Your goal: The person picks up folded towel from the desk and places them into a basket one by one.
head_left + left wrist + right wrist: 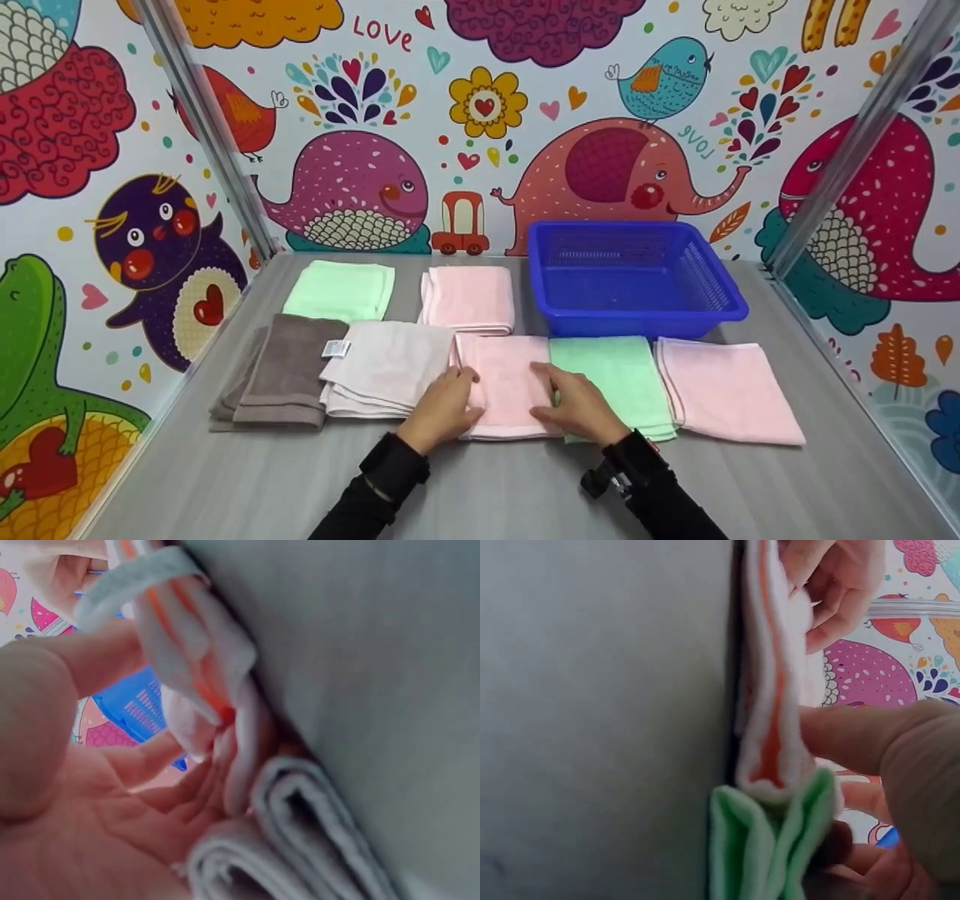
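A folded pink towel lies flat in the front row, between a white towel and a green towel. My left hand holds its left side, thumb over the near part and fingers tucked down beside the white towel's folds. At its opposite side, my right hand grips the edge, with the thumb on top and the other fingers in against the green towel's folded edge. Some fingertips are hidden by cloth. Layered pink folds show between both hands in the right wrist view.
Brown towels lie at the left end of the row and another pink towel at the right end. Behind are a green towel, a pink towel and a blue basket. Printed walls enclose the grey table.
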A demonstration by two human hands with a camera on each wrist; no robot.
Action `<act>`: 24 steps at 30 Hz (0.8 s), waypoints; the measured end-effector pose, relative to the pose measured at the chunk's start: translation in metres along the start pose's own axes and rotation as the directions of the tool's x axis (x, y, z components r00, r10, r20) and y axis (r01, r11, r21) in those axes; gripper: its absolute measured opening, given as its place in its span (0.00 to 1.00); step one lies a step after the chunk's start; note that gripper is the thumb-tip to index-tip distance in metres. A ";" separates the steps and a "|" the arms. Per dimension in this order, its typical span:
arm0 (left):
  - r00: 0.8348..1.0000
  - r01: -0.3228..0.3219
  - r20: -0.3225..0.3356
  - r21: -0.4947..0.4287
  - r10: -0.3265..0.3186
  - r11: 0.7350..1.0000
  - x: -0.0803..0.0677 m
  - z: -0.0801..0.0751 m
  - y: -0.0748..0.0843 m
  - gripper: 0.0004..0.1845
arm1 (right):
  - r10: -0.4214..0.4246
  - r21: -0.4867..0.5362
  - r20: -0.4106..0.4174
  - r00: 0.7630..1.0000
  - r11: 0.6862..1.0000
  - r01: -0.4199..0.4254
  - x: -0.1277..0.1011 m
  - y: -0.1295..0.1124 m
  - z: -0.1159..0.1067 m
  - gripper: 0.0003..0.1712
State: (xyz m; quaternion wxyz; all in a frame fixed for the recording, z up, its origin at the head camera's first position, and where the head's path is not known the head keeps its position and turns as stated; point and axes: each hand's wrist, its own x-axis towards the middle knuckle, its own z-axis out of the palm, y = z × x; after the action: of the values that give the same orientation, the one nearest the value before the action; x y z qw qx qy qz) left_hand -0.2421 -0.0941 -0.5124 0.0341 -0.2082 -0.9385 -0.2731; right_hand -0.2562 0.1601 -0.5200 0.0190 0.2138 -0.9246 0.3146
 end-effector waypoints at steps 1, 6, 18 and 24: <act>1.000 -0.002 -0.006 0.004 0.002 1.000 0.000 0.000 0.000 0.20 | -0.004 -0.007 0.004 1.000 1.000 0.004 0.000 0.000 0.000 0.40; 0.998 0.009 -0.064 0.120 -0.001 0.993 -0.002 0.005 0.008 0.20 | -0.027 -0.046 0.011 1.000 0.999 0.028 -0.001 -0.003 0.001 0.35; 0.997 0.030 -0.076 0.100 -0.022 0.995 -0.006 0.009 0.016 0.26 | -0.033 -0.047 0.052 0.998 0.998 0.036 -0.002 -0.003 0.002 0.34; 0.990 -0.096 -0.089 0.117 0.107 0.989 -0.004 0.009 0.013 0.26 | -0.085 -0.052 0.030 0.996 0.995 0.086 -0.001 -0.001 0.001 0.33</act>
State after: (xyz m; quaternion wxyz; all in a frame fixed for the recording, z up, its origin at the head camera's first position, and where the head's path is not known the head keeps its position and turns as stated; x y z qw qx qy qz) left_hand -0.2328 -0.0809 -0.5139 0.1043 -0.2401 -0.9379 -0.2274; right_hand -0.2544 0.1592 -0.5200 0.0251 0.2571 -0.9228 0.2857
